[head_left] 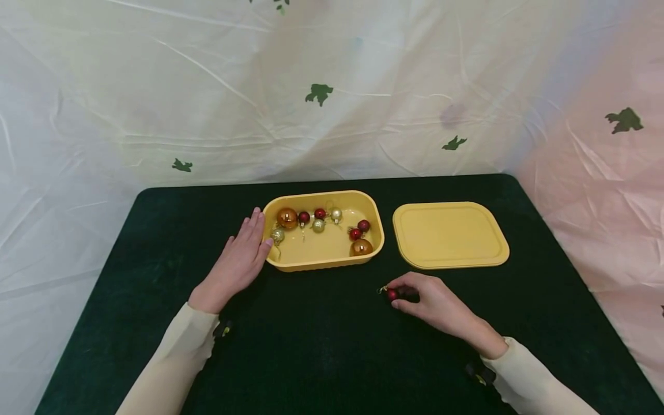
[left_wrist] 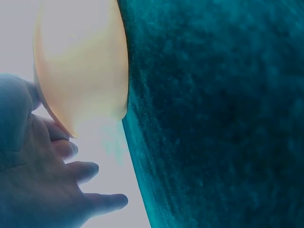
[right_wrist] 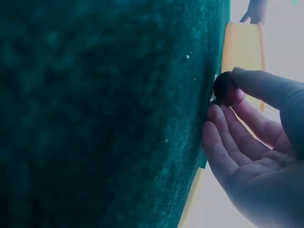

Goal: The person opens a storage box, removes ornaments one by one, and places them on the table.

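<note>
Between thumb and fingers my right hand (head_left: 433,302) pinches a small dark red Christmas bauble (head_left: 392,294) with a gold cap and hook, low over the table in front of the container. The right wrist view shows the same bauble (right_wrist: 227,89) at the thumb tip. My left hand (head_left: 238,253) lies against the left end of a yellow container (head_left: 316,266), fingers straight, thumb at its rim. In the left wrist view the fingers of that hand (left_wrist: 42,171) are spread beside the container wall (left_wrist: 90,57). Inside sit several red, pale gold and larger orange-gold baubles (head_left: 287,218).
A yellow lid (head_left: 451,235) lies flat to the right of the container, beyond my right hand. Both rest on a dark green tabletop (head_left: 311,357). Behind the table hangs a pale curtain (head_left: 373,104) with green leaf-like shapes.
</note>
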Available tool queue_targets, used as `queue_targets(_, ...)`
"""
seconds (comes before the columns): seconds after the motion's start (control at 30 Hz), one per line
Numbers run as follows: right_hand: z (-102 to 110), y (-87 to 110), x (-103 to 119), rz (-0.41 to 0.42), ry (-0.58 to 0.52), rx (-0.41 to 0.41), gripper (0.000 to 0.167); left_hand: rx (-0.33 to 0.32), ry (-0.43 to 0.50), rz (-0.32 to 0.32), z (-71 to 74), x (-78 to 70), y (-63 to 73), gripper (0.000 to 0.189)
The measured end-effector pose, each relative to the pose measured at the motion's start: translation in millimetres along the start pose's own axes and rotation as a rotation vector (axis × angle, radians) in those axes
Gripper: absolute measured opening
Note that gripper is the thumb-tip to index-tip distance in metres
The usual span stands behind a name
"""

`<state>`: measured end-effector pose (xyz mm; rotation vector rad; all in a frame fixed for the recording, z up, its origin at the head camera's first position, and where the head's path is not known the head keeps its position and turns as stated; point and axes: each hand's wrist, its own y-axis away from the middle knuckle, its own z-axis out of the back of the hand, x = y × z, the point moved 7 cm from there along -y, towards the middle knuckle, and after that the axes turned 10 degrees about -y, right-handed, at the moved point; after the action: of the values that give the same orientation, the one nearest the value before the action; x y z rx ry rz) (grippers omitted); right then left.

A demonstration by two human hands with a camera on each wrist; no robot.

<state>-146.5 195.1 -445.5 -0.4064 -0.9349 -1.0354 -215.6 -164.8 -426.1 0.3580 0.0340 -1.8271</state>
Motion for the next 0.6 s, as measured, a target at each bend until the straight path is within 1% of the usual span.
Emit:
queue_targets(0.2,-0.8,-2.3,0.5,0.0,0.021,0.015,0.033,0.024,0.007,0.01,-0.9,0.9,-0.3,0.071)
queue_targets(0.4,-0.6,-1.6,-0.2,-0.016,0.021,0.024,0.037,0.021,0.014,0.006,-1.1,1.2,-0.8,0.071)
queue_targets(0.5,1.6,0.4,0.3,-0.025,0.012,0.014,0.039,0.017,0.019,0.001,-1.0,0.9,-0.8,0.071)
queue_targets(0.6,6.1,2.3,1.7,-0.03,0.009,-0.015,0.039,0.018,0.024,-0.001,-1.3,1.2,-0.7,0.071)
